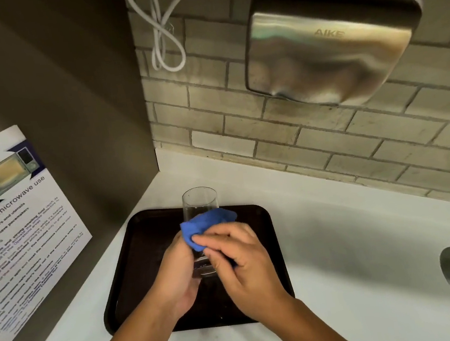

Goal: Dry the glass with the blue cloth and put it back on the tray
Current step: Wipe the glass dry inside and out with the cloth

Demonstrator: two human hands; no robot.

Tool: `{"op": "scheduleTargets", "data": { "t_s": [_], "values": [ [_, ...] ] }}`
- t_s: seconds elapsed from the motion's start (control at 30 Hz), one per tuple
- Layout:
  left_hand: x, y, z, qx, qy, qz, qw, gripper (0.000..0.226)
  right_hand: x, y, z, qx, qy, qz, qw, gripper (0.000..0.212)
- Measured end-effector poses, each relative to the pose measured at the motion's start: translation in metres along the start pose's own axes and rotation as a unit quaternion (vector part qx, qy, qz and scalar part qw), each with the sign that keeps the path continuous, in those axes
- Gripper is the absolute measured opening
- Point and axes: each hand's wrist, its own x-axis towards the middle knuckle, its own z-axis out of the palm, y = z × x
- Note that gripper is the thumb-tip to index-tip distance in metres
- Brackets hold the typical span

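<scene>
Head view puts the tall clear drinking glass (201,209) just below the middle of the frame, held above the dark brown rectangular plastic tray (133,265) that sits on the white bench (337,227). Your left hand (178,276) wraps the lower part of the glass, its fingers clamped around the base, though most of them are hidden behind the wall. Your right hand (239,258) pinches the small crumpled blue cloth (205,226) against the side of the glass near mid-height, fingers closed together on the fabric.

Judge the glass as light, rigid and fragile: thin walls, a thicker base, and probably slick where any water remains. Bare skin on wet glass can slide, so the safest hold is low, around the heavier base, where your left hand already is. Avoid squeezing near the rim at the upper part of the glass, which looks the weakest spot. The cloth is soft and limp, bunches readily, and gives you better friction than skin.

When you set the glass down, lower it upright onto a bare part of the tray, base first, gently.
</scene>
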Motion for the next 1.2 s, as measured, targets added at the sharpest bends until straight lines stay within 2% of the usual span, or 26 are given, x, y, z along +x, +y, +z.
{"op": "scheduleTargets", "data": {
  "t_s": [0.07, 0.17, 0.27, 0.37, 0.53, 0.6, 0.73, 0.87, 0.97, 1.1, 1.17, 1.2],
  "values": [
    [-0.004, 0.004, 0.008, -0.016, -0.014, -0.002, 1.0, 0.038, 0.004, 0.004, -0.001, 0.017, 0.012, 0.049, 0.999, 0.037],
    [-0.009, 0.008, 0.017, -0.033, -0.024, 0.004, 0.999, 0.043, 0.003, 0.001, 0.005, 0.186, -0.02, 0.174, 0.967, 0.042],
    [-0.008, 0.008, 0.015, -0.023, -0.007, 0.007, 1.0, 0.042, -0.003, -0.004, 0.012, 0.225, -0.038, 0.185, 0.956, 0.043],
    [-0.008, 0.007, 0.014, -0.008, -0.008, -0.02, 1.0, 0.046, 0.002, 0.003, 0.008, 0.277, -0.016, 0.211, 0.937, 0.044],
    [-0.01, 0.007, 0.015, 0.006, -0.021, -0.027, 0.999, 0.057, 0.017, 0.007, 0.002, 0.431, 0.08, 0.352, 0.827, 0.039],
    [-0.006, 0.004, 0.014, 0.03, 0.004, -0.017, 0.999, 0.061, 0.019, 0.012, 0.0, 0.459, 0.097, 0.373, 0.8, 0.039],
    [-0.002, 0.0, 0.015, 0.086, 0.036, -0.018, 0.995, 0.045, 0.02, 0.016, -0.002, 0.433, 0.092, 0.382, 0.811, 0.037],
    [-0.007, 0.0, 0.022, 0.151, 0.003, -0.018, 0.988, 0.066, 0.014, 0.021, 0.002, 0.416, 0.062, 0.389, 0.819, 0.039],
    [-0.008, -0.001, 0.02, 0.12, 0.011, -0.035, 0.992, 0.072, 0.014, 0.028, 0.0, 0.429, 0.066, 0.405, 0.804, 0.037],
    [-0.006, -0.005, 0.023, 0.086, 0.023, -0.073, 0.993, 0.05, 0.011, 0.033, 0.001, 0.435, 0.069, 0.412, 0.797, 0.037],
    [-0.006, -0.007, 0.025, 0.095, 0.026, -0.066, 0.993, 0.055, 0.007, 0.031, 0.004, 0.428, 0.063, 0.401, 0.807, 0.041],
    [-0.006, -0.008, 0.026, 0.102, 0.02, -0.055, 0.993, 0.066, 0.006, 0.031, 0.006, 0.425, 0.064, 0.399, 0.81, 0.041]
  ]
}}
